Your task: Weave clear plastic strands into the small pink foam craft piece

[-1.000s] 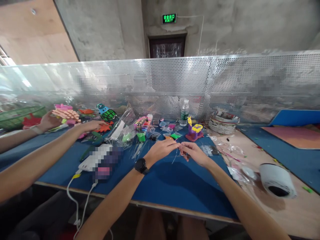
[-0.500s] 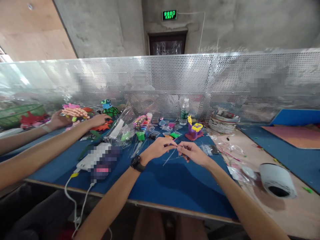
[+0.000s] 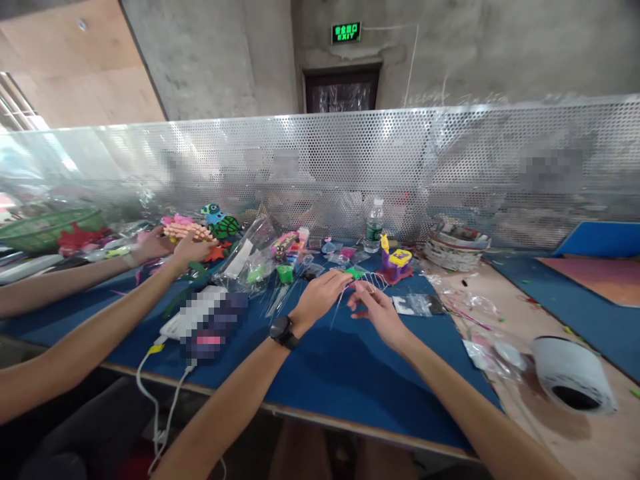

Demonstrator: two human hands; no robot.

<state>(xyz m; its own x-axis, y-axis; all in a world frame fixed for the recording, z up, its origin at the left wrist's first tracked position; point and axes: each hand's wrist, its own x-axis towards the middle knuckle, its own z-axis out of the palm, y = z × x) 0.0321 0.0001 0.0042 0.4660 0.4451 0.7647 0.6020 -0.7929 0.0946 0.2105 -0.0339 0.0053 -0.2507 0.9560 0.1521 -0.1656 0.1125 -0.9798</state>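
My left hand [image 3: 323,297], with a black watch on its wrist, is closed with its fingertips pressed on a frame of thin wire [image 3: 376,279]. Pale loops of the frame stick out beyond my fingers to the right, and a straight length of wire hangs below them. My right hand [image 3: 377,312] pinches the same wire with thumb and forefinger, while its other fingers are loosely curled. Just behind the wire lies a green packet [image 3: 354,273]. A purple and yellow modelled figure [image 3: 396,260] stands beyond my right hand.
At left, a co-worker's hands [image 3: 193,250] hold a pink and orange bumpy figure [image 3: 187,231]. Power bank [image 3: 193,317], cables and clear bags [image 3: 247,257] lie left of me. A water bottle [image 3: 374,227], wrapped basket [image 3: 457,245] and white cup-like container [image 3: 573,370] stand right.
The wire frame has turned so its loops show to the right of my fingers. My left hand's fingers now lie over it. The co-worker's hands have come together on the bumpy figure.
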